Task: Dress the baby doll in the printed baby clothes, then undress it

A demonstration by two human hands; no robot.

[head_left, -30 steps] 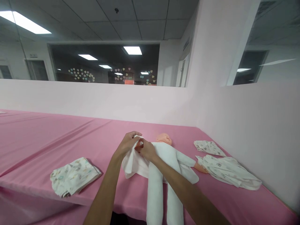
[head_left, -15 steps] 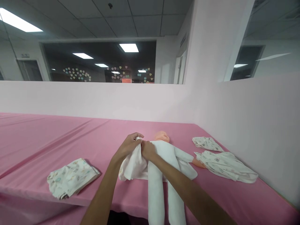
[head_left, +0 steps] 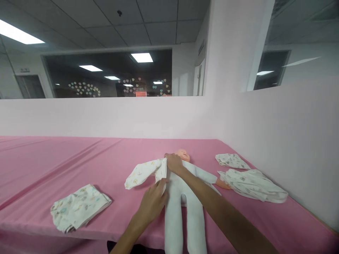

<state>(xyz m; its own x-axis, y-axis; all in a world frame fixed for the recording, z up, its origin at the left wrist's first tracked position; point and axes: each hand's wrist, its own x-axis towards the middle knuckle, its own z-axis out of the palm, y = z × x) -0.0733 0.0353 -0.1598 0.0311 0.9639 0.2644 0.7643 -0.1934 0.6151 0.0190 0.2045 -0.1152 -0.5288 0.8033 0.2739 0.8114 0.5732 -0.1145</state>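
A baby doll [head_left: 173, 208] with a white cloth body lies on its back, its head [head_left: 183, 154] toward the wall and its legs toward me. A white printed baby shirt [head_left: 143, 173] lies partly under it, and the sleeve on the left stretches out sideways over that arm. My right hand [head_left: 174, 163] is closed on the shirt's edge near the doll's neck. Lower down, my left hand [head_left: 155, 197] pinches the same front edge beside the doll's waist. The doll's other arm [head_left: 205, 174] is outside the shirt, its bare hand [head_left: 222, 183] showing.
Left of the doll lies a folded printed cloth [head_left: 81, 207]. To the right are a second folded cloth [head_left: 232, 161] and a loosely laid white printed garment [head_left: 253, 185]. Pink sheeting [head_left: 106, 158] covers the table, which meets white walls [head_left: 119, 116] at the back and right.
The printed sleeve now lies spread to the left instead of bunched up. My left hand has moved down along the shirt's edge, and my right hand has moved up to the doll's neck.
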